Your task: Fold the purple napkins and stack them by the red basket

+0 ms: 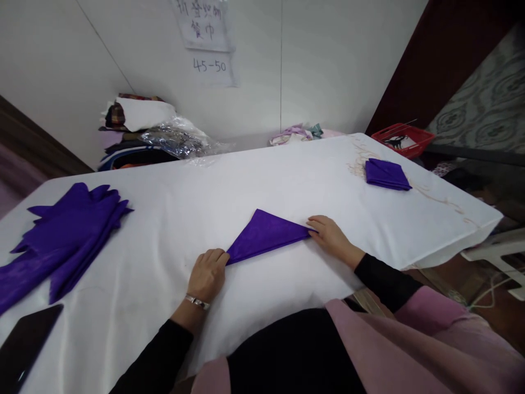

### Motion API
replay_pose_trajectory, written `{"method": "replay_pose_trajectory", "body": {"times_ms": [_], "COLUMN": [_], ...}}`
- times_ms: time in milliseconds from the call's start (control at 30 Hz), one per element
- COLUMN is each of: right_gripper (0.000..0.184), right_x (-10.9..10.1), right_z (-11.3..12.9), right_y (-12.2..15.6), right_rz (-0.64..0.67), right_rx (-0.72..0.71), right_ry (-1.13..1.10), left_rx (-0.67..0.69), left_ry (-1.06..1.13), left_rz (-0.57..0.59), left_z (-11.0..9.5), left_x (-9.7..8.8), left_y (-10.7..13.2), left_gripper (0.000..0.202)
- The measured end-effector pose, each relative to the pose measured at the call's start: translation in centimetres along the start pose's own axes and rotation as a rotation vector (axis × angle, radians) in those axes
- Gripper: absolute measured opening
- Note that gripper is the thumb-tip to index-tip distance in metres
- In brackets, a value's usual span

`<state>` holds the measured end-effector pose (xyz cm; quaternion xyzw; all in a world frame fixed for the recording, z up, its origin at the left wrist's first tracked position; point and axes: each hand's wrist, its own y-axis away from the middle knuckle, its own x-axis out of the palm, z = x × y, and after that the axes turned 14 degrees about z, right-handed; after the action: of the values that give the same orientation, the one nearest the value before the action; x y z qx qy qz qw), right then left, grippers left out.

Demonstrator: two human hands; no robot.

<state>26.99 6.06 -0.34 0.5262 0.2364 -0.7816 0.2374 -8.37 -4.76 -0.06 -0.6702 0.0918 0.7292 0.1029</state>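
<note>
Your left fingers (pixel 217 256) and right fingers (pixel 319 223) pinch opposite ends of the purple cloth (pixel 264 235), folded triangular mid-bench (pixel 262 186); a neat folded stack (pixel 386 175) lies at right; the loose pile (pixel 74 224) at left looks yet unfolded.

Smooth, matt purple cloth (pixel 266 236) lies centre frame; satiny white tablecloth (pixel 246 186) under it; crinkled plastic wrap (pixel 176 139) gleams upper left; a metal bracelet (pixel 197 301) glints, lower centre-left.

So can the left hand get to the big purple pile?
Probably yes: I see only white tablecloth between the left hand and the purple pile, though it must first leave the purple triangle.
</note>
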Motion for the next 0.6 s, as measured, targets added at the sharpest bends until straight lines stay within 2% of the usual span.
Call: {"method": "replay_pose_trajectory", "body": {"times_ms": [67,167,300,467,600], "right_gripper": [0.033,0.043,0.067,0.073,0.072], "right_x": [0.6,1.8,3.4,4.3,4.1], "right_z": [1.7,4.7,7.9,9.0,9.0], "right_y": [-0.6,-1.7,-2.9,-3.3,-3.1], "right_rz": [0.022,0.160,0.335,0.442,0.446], "right_rx": [-0.134,-0.286,-0.363,-0.363,-0.357], "right_ry": [0.005,0.026,0.053,0.008,-0.008], "left_rx": [-0.008,-0.015,-0.005,0.015,0.097], "left_ry": [0.001,0.004,-0.005,0.006,0.100], "left_rz": [-0.001,-0.003,-0.003,-0.063,-0.154], "left_z": [-0.1,-0.2,-0.1,0.2,-1.1], "left_x": [0.0,-0.1,-0.2,-0.1,0.2], "left_y": [0.1,0.1,0.1,0.2,-0.7], "left_gripper": [0.026,0.026,0.025,0.027,0.031]}}
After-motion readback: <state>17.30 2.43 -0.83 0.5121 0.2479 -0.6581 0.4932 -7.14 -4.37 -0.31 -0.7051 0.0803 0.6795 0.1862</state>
